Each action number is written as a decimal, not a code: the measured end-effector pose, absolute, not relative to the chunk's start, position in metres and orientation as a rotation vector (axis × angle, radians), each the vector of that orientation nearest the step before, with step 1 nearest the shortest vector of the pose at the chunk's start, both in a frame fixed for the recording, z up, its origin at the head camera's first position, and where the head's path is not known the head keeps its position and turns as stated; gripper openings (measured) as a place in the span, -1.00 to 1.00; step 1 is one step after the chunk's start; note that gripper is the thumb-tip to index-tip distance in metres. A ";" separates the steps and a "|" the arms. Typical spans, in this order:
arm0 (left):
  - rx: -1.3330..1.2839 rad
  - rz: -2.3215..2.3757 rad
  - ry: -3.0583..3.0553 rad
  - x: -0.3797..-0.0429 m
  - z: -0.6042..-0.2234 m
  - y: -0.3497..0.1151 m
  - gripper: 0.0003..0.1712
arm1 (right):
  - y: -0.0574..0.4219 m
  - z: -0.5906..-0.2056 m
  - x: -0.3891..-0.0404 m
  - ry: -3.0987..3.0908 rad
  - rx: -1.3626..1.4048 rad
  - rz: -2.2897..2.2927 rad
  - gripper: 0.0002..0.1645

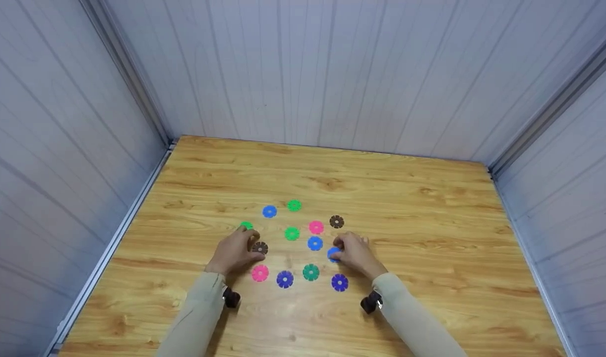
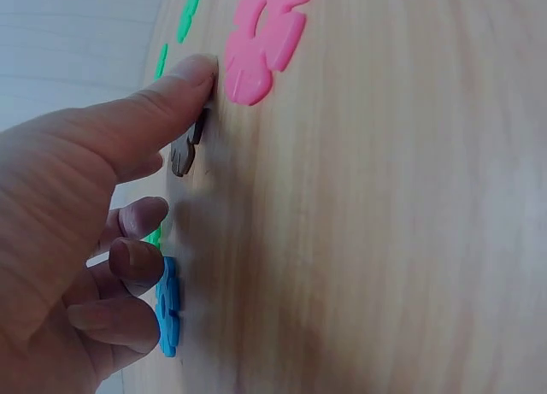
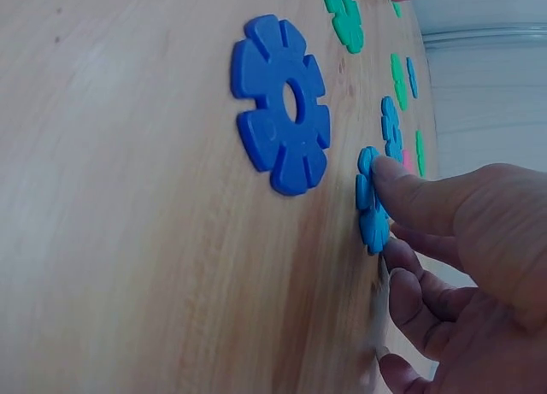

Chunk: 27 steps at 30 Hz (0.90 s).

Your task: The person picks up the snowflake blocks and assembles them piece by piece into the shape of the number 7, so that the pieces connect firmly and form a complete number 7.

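- One brown flower disc [image 1: 264, 248] lies between the spread thumb and fingers of the left hand [image 1: 234, 252].
- One light-blue flower disc [image 3: 368, 202] sits pinched by the right hand [image 1: 356, 254].

A dark-brown, slotted, flower-shaped plastic disc [image 1: 263, 246] lies on the worktop [image 1: 422, 223], left of a part-covered bright-blue, flower-shaped plastic disc [image 3: 370, 204].

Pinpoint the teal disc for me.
In the head view, the teal disc lies in the nearest row, between the two dark blue discs, left of the right hand.
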State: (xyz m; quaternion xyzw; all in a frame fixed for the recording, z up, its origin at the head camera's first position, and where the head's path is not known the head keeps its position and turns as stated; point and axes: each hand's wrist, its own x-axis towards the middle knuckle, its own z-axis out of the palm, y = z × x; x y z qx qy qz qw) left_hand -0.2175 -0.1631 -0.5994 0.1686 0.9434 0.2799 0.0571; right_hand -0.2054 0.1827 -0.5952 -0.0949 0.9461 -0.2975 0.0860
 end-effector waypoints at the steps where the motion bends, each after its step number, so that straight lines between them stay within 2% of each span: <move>1: 0.511 0.845 2.860 -0.218 -0.600 -0.163 -0.40 | 0.183 -0.595 -0.205 2.821 -0.276 -0.889 -0.67; 12: 0.456 0.852 2.869 -0.214 -0.600 -0.168 -0.39 | 0.182 -0.594 -0.205 2.804 -0.307 -0.868 -0.58; 18: 0.417 0.846 2.882 -0.209 -0.599 -0.173 -0.36 | 0.177 -0.596 -0.204 2.802 -0.358 -0.851 -0.66; 27: 0.414 0.857 2.890 -0.213 -0.599 -0.169 -0.38 | 0.182 -0.595 -0.211 2.747 -0.270 -0.922 -0.69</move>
